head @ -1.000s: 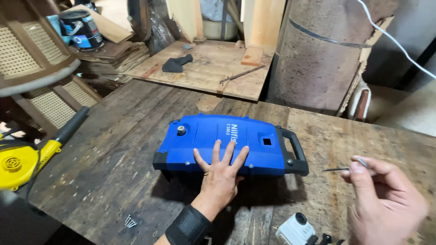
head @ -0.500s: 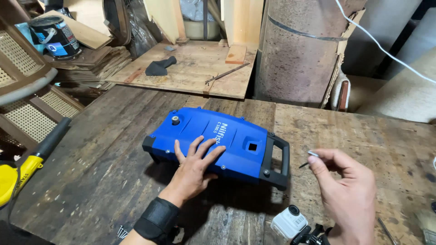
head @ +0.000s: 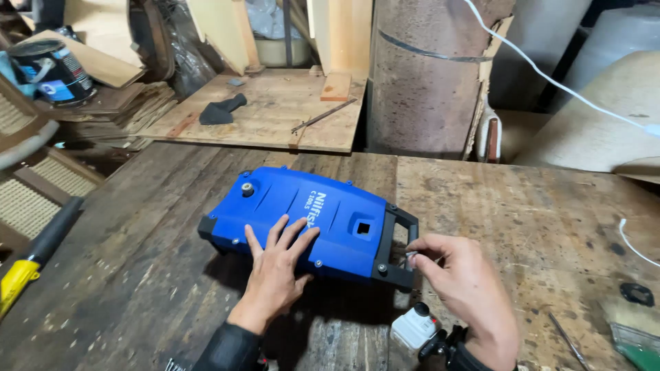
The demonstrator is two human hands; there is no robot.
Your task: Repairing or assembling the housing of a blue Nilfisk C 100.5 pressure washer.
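A blue plastic machine casing [head: 302, 209] with a black handle [head: 399, 251] lies flat on the dark wooden workbench [head: 137, 275]. My left hand [head: 275, 264] rests palm down on the casing's near side, fingers spread. My right hand [head: 464, 282] is at the black handle end, with thumb and fingertips pinched on a small metal screw [head: 410, 255] right beside the handle's corner.
A small white and black device [head: 416, 328] sits near my right wrist. A yellow and black tool [head: 31, 257] lies at the left edge. A thick rusty cylinder [head: 430, 75], wood boards, a paint can [head: 51, 69] and a white cable [head: 550, 89] stand behind.
My right hand has moved left from open bench space to the casing's black handle, still pinching the screw. The left hand stays flat on the casing. The view shifted closer.
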